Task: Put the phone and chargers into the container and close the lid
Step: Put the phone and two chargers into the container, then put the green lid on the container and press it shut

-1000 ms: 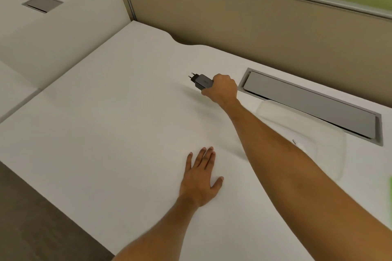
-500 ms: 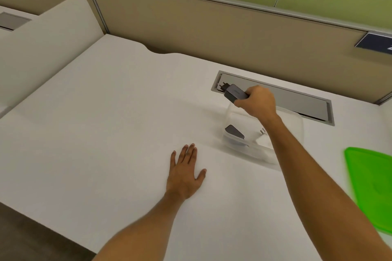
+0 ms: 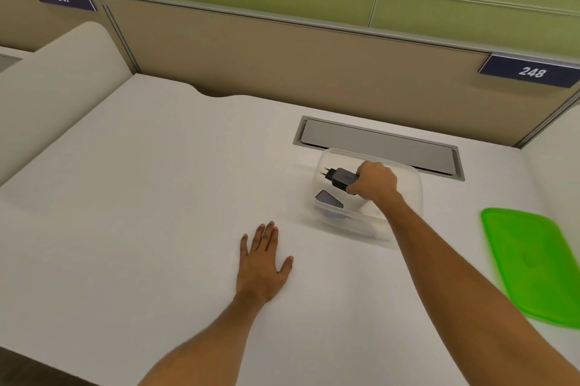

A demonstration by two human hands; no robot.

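Note:
A clear plastic container (image 3: 411,191) stands on the white desk, right of centre. My right hand (image 3: 375,181) is over its open top, shut on a black charger (image 3: 340,178) whose prongs point left. Inside the container lies a dark phone (image 3: 329,199), and something white lies beside it, partly hidden by my forearm. The green lid (image 3: 533,260) lies flat on the desk to the right of the container. My left hand (image 3: 262,263) rests flat on the desk with its fingers spread, holding nothing.
A grey cable hatch (image 3: 376,144) is set into the white desk (image 3: 141,213) just behind the container. A beige partition (image 3: 282,62) with number plates runs along the back. A white divider (image 3: 56,78) rises at the left.
My right hand has carried the black charger to the right and lowered it over the container's opening. The view has swung right, showing more of the green lid. My left hand stays flat.

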